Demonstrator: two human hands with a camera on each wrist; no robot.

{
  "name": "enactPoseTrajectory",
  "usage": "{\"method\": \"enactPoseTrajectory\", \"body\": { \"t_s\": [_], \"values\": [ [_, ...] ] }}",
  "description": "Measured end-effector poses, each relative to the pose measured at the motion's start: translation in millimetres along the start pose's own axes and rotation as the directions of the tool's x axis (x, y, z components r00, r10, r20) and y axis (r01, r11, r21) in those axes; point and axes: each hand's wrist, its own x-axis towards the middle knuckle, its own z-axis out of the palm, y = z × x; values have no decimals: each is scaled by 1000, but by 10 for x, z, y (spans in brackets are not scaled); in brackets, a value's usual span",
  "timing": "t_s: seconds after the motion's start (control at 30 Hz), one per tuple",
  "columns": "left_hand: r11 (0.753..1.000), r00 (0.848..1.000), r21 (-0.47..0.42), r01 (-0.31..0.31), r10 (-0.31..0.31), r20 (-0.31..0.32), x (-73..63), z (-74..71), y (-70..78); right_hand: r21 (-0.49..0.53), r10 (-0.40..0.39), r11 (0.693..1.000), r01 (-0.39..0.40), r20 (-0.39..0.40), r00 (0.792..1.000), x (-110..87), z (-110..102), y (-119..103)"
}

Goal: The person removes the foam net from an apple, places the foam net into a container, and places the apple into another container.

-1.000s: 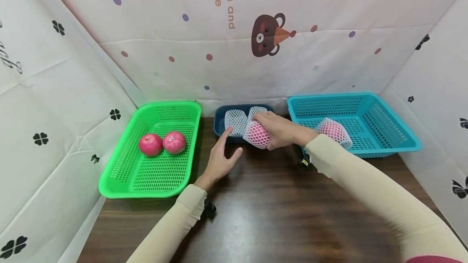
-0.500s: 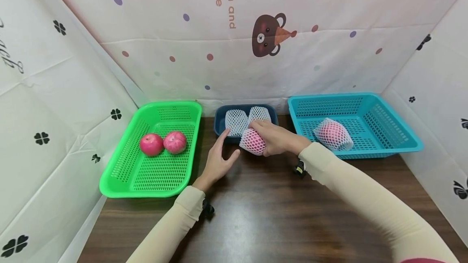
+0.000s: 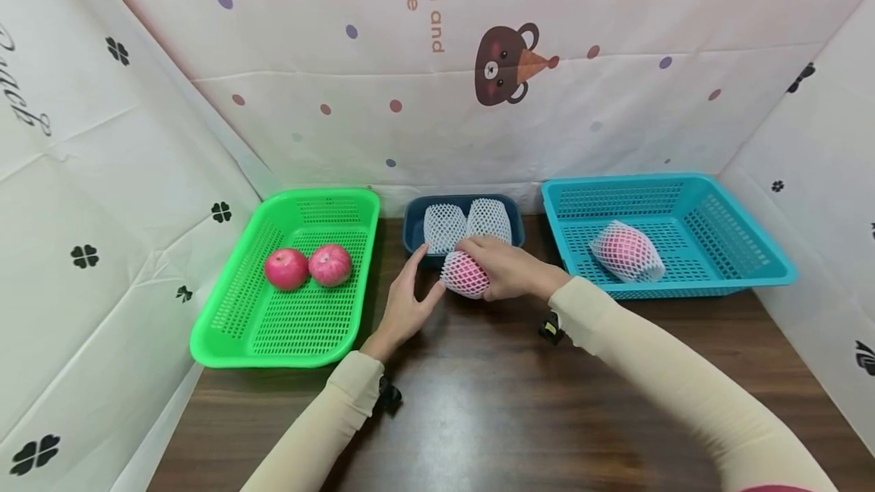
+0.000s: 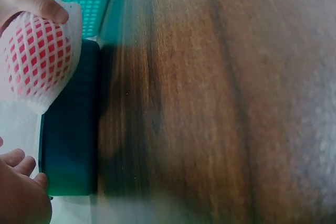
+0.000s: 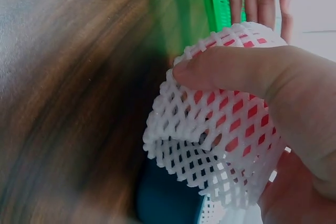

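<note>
My right hand (image 3: 509, 270) grips a red apple in a white foam net (image 3: 465, 276) in front of the small dark blue tray (image 3: 413, 228). In the right wrist view the thumb (image 5: 231, 69) lies across the net, whose loose open end (image 5: 199, 166) extends past the apple. My left hand (image 3: 403, 311) is open just left of the wrapped apple, thumb spread and fingertips close to the tray's front rim. Two white foam nets, a left one (image 3: 444, 228) and a right one (image 3: 489, 221), lie in the tray.
At the left, a green basket (image 3: 273, 361) holds two bare red apples (image 3: 308, 267). To the right stands a blue basket (image 3: 734, 249) with another netted apple (image 3: 627, 250) inside. A printed cloth wall (image 3: 328, 143) rises behind, and the brown wooden table (image 3: 492, 416) extends in front.
My right hand has brought the netted apple leftward and toward me, from over the tray's front edge to near my left hand. The left hand has barely moved.
</note>
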Motion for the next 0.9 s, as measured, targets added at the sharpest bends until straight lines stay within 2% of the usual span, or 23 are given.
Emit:
{"method": "enactPoseTrajectory", "body": {
  "t_s": [0.23,0.4,0.67,0.9],
  "values": [
    [1000,1000,-11,10,-11,-12,-17,-4,-8,-75,-58,996,54,-49,997,-9,96,-21],
    [1000,1000,-10,24,-24,-10,-16,-10,-16,-101,-76,992,70,-50,996,-14,148,-61],
    [1000,1000,-17,24,-25,-15,-24,-24,-29,-82,-90,993,88,-27,996,-13,257,-102],
    [999,999,-4,32,-32,-13,-38,-28,-49,-45,-69,997,69,3,998,-8,330,-90]
  ]
}}
